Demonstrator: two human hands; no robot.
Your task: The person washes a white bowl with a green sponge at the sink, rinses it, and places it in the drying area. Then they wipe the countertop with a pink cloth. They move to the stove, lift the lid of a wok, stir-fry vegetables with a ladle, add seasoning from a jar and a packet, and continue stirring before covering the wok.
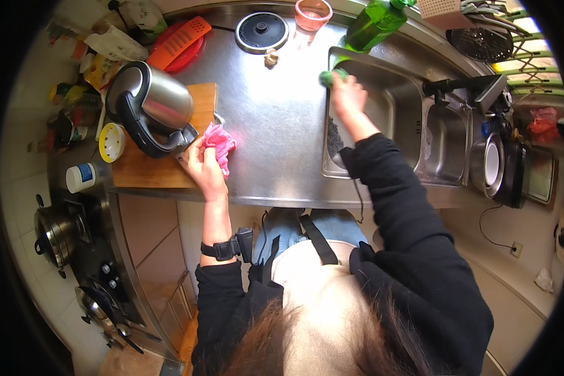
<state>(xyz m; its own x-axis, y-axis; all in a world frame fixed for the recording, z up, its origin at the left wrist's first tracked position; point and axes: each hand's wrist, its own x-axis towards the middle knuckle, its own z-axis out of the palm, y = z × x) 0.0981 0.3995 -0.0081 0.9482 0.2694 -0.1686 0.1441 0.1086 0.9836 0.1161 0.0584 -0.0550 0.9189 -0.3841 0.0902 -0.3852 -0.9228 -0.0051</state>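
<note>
My left hand (203, 169) pinches a crumpled pink cloth (220, 143) over the right side of a wooden cutting board (155, 174). Just beyond that hand is a steel electric kettle (169, 98) with a black handle, over the board; whether the hand also touches it I cannot tell. At the far left rim of the double-bowl steel sink (380, 145), my right hand (349, 96) grips a green scrubber (332, 77). A dark mesh-like piece (334, 136) lies along the sink's left side, partly covered by my sleeve.
The kettle's round power base (262, 32), a garlic bulb (271, 57) and a pink glass bowl (313, 16) line the back. Beside the sink stands a green bottle (377, 26). An orange grater (179, 43) rests on a red plate (198, 57). A faucet (456, 87) reaches over the sink.
</note>
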